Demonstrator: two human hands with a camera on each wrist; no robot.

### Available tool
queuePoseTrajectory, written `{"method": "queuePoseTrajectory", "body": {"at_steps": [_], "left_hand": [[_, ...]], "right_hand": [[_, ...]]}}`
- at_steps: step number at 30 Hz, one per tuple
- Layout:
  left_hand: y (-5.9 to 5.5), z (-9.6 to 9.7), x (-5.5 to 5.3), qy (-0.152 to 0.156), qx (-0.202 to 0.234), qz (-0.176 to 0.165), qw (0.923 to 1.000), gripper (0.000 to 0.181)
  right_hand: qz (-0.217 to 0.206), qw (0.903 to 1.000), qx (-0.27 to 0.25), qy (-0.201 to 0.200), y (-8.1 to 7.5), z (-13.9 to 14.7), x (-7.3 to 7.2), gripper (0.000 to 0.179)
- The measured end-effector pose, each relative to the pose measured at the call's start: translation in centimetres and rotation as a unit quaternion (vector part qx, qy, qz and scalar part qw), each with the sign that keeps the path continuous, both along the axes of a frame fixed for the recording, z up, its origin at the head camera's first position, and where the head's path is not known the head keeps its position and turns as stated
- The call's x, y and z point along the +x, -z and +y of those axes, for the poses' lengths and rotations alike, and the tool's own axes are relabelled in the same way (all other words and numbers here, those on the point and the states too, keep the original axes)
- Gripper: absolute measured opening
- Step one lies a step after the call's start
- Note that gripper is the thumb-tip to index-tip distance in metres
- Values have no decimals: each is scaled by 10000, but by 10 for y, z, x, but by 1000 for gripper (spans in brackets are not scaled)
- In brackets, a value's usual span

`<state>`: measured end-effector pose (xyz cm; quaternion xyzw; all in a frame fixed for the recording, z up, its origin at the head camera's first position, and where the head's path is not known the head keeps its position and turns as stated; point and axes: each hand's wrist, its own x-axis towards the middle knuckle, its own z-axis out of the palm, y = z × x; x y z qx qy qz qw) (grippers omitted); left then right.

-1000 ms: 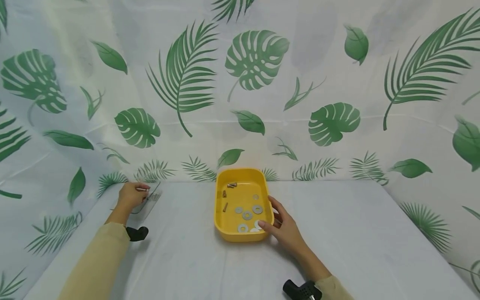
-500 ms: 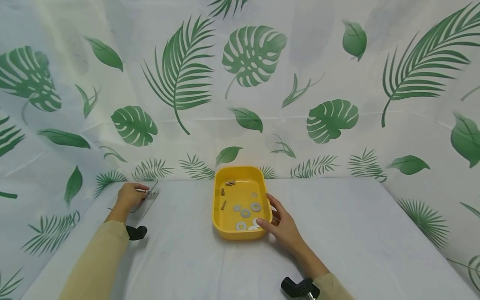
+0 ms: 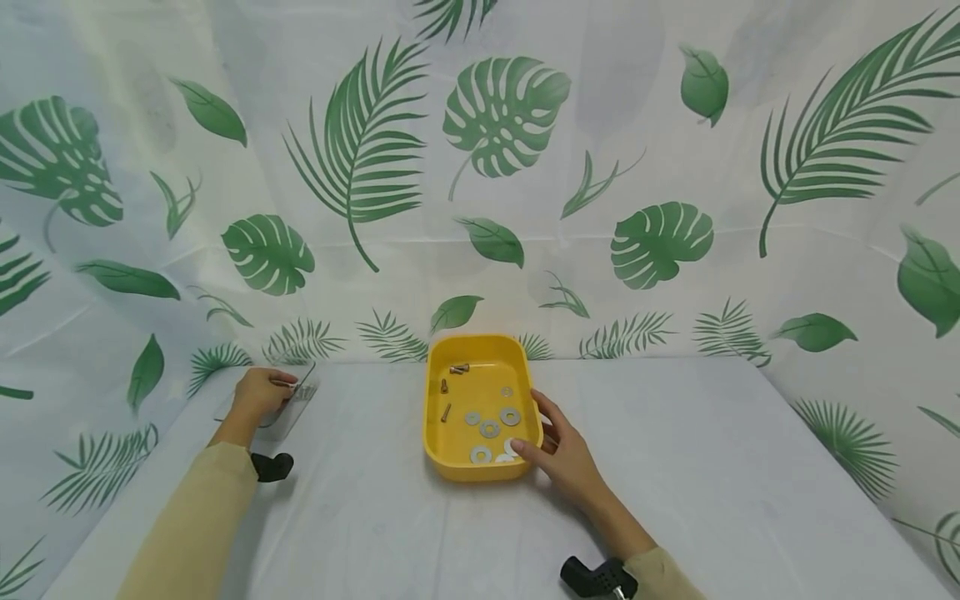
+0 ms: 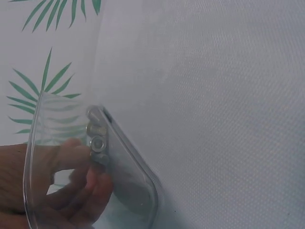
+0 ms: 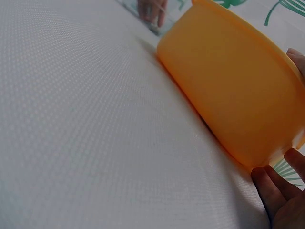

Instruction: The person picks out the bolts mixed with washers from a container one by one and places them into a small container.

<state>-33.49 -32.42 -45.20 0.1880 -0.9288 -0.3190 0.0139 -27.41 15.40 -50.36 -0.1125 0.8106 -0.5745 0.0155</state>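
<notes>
My left hand [image 3: 259, 394] reaches into a clear plastic box [image 3: 298, 412] at the back left. Through its wall in the left wrist view, my bent fingertips [image 4: 99, 183] are right at a small row of metal pieces [image 4: 98, 143]; I cannot tell if they pinch one. My right hand [image 3: 566, 450] grips the right side of a yellow plastic bin [image 3: 480, 472], thumb over the rim and the other fingers along the outer wall. Inside the bin, several screws [image 3: 446, 412] lie on the left and several flat washers [image 3: 490, 428] on the right.
A white cloth [image 3: 360, 517] covers the table under both containers. Directly behind the bin hangs a leaf-printed curtain [image 3: 555, 275]. Black camera mounts [image 3: 272, 467] sit at both wrists.
The head view has shifted slightly. Both hands keep nearly the same place, the left in the clear box and the right at the bin's side.
</notes>
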Motion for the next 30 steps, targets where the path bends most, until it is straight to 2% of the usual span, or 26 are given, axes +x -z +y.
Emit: {"method": "queuePoseTrajectory", "body": {"at_steps": [6,10,13,16,22,27,30], "left_hand": [[-6,0,4,132,-83,130,9998,30],[-18,9,9,288,-257,375,9986,32],[-31,19,10,515,-307,574,9965,34],[-45,34,14,727,-293,679,9946,36],[-73,76,30,975,-288,874,9910,35],[-85,107,40,1291,-165,818,9881,36],[-90,125,43,1477,-85,616,9871,38]], "right_hand": [[-27,9999,-64,-87,0,-1,1,84],[-8,9999,-71,-92,1,-1,1,83],[59,9999,-64,-138,1,0,0,83],[82,9998,-53,-177,-1,1,-1,82],[81,9999,34,-125,-2,1,0,84],[52,9999,115,-115,-4,1,0,83],[75,9998,107,-116,-3,0,-1,82]]}}
